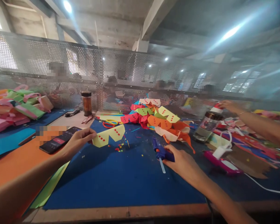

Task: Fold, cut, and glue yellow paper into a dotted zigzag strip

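Note:
Between the fingertips of my left hand (pixel 85 137) is one end of a pale yellow paper cutout (pixel 102 139) with a notched lower edge and small red squares. It is held above the blue tabletop (pixel 112 180). My right hand (pixel 180 157) is closed round the handle of a blue glue gun (pixel 159 149), its nozzle facing away and a clear glue stick (pixel 162 166) poking out of the rear. Beyond both hands lies a heap of similar cutouts (pixel 160 122) in orange, red, yellow and white. Tiny paper scraps (pixel 119 149) are scattered near the yellow cutout.
Left are a phone (pixel 58 140) on orange paper and a pile of folded paper strips (pixel 18 107). A dark jar (pixel 86 104) and yellow-handled scissors (pixel 110 123) stand farther back. At right, another person's hand (pixel 231 106) is above a glass bottle (pixel 206 126), near a pink power strip (pixel 224 164).

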`<state>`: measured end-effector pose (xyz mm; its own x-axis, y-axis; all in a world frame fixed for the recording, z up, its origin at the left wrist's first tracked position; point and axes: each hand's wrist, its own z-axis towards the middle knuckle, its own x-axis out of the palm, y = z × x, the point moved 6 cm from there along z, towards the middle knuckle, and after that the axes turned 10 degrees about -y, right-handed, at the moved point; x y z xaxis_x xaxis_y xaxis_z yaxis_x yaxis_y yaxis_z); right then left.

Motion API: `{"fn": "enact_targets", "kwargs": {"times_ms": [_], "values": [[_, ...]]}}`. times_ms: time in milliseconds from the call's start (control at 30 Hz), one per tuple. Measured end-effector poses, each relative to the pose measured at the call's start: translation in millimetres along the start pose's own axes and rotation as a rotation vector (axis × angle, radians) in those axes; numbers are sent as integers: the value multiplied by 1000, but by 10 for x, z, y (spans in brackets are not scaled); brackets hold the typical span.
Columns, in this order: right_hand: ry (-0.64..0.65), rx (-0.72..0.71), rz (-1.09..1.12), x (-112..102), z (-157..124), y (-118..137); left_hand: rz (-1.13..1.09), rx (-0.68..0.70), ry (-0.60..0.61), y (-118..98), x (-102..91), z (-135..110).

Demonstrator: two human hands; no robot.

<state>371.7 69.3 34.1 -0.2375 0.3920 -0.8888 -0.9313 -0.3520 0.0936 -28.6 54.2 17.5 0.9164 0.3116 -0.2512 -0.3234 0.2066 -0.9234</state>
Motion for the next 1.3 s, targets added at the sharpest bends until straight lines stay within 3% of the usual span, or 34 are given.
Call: {"fn": "enact_targets", "kwargs": {"times_ms": [167,467,767,967,1167,1300], "values": [[71,31,98,39,-27,63,2,7,8,-22,5,-15],[191,-130,143,146,154,693,-21,51,6,-148,7,-60],[215,-183,100,306,290,593,-2,76,-10,-160,25,-46],[80,-255,157,0,327,641,30,102,4,-314,104,-115],[-49,-227,805,-283,536,826,42,161,66,-633,340,-184],[-202,-225,797,-316,586,855,27,183,56,-731,461,-148]]}}
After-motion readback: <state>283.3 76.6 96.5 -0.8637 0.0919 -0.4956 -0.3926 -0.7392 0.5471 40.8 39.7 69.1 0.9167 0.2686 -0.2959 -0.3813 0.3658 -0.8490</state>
